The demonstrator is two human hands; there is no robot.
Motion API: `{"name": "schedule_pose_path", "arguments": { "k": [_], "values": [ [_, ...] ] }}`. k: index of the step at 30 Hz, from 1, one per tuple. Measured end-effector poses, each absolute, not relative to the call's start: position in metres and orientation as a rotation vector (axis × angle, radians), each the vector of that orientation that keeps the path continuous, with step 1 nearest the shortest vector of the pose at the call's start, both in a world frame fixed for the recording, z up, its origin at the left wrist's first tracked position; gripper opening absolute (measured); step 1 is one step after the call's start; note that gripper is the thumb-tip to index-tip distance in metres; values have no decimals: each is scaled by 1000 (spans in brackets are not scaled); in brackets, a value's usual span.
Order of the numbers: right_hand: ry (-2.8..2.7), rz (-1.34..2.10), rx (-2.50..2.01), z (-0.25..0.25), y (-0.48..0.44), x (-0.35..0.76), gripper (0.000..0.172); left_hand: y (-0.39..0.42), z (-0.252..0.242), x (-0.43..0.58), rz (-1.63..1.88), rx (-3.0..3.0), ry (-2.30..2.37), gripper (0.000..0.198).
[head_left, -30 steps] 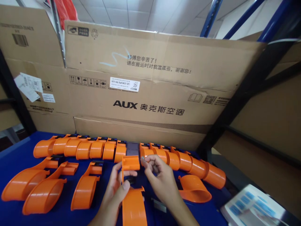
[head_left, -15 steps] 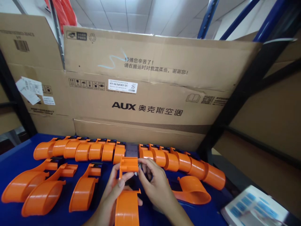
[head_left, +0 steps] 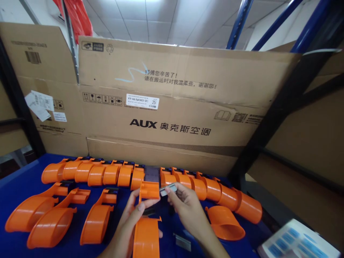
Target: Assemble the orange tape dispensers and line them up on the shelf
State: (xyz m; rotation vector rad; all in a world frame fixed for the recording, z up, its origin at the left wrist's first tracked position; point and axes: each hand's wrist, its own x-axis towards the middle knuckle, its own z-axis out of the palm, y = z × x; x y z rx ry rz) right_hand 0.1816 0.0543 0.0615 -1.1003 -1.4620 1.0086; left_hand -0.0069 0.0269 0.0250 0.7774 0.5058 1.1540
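Note:
My left hand (head_left: 126,222) is closed around an orange plastic part (head_left: 146,238), with a wide curved band below and a short channel-shaped head on top. Between the thumb and fingers of my right hand (head_left: 189,209) is a small grey metal strip (head_left: 168,189). The strip lies level with the right end of the channel, close beside it; whether they touch I cannot tell. Below my right hand, another grey strip (head_left: 183,243) rests on the blue surface. A similar orange part (head_left: 225,222) lies right of my right forearm.
Similar orange parts (head_left: 96,175), several with dark pieces at their heads, stand in a row along the back. More orange parts (head_left: 51,225) lie at left. A dark flat object (head_left: 152,174) sits mid-row. A cardboard sheet (head_left: 172,107) closes the back; a white-and-blue box (head_left: 298,240) is front right.
My right hand has moved slightly right, and the grey strip in its fingers shows more fully. The strip on the blue surface has come into view. My left hand still holds the orange part.

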Motion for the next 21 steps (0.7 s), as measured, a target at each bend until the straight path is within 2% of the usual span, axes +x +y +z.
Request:
{"name": "schedule_pose_path", "arguments": {
  "k": [6, 13, 21],
  "values": [
    [-1406, 1031, -1057, 65, 61, 186, 43, 29, 21, -6, 1026, 720, 561, 52],
    [-1437, 1030, -1092, 65, 57, 183, 37, 29, 18, -2, 982, 711, 600, 70],
    [-1462, 1011, -1108, 65, 55, 182, 41, 36, 9, -7, 903, 729, 639, 65]
  ]
}}
